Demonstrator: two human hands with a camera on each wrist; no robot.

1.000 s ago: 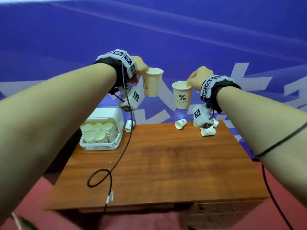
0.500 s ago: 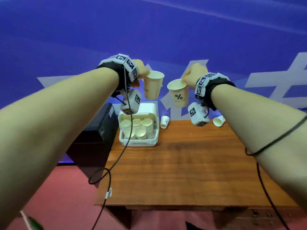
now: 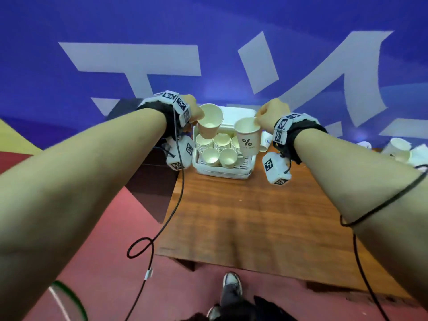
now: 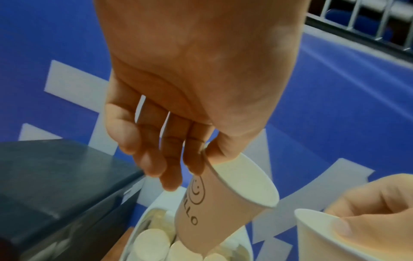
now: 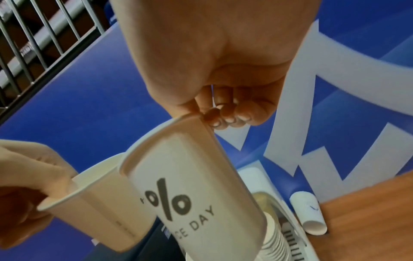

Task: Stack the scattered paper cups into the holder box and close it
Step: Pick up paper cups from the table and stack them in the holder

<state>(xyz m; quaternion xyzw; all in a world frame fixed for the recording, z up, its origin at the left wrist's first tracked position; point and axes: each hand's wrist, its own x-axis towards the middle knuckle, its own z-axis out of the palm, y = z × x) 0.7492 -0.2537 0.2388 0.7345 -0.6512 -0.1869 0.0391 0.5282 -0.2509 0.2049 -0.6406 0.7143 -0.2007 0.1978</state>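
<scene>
Pinching rims | left hand (image 3: 195,112): tan "HELLO" cup (image 3: 210,121) | right hand (image 3: 272,113): white "%" cup (image 3: 247,135)

An event hall: printed blue backdrop banner (image 3: 208,42) behind wooden table (image 3: 254,216).

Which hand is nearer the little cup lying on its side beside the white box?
Right. The right hand hangs just left of that lying cup; the left hand is across the box.

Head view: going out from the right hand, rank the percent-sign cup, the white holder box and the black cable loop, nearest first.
From the right hand:
1. percent-sign cup, pinched at its rim.
2. white holder box, just below and left on the table.
3. black cable loop, hanging low at left, past the table edge.
</scene>
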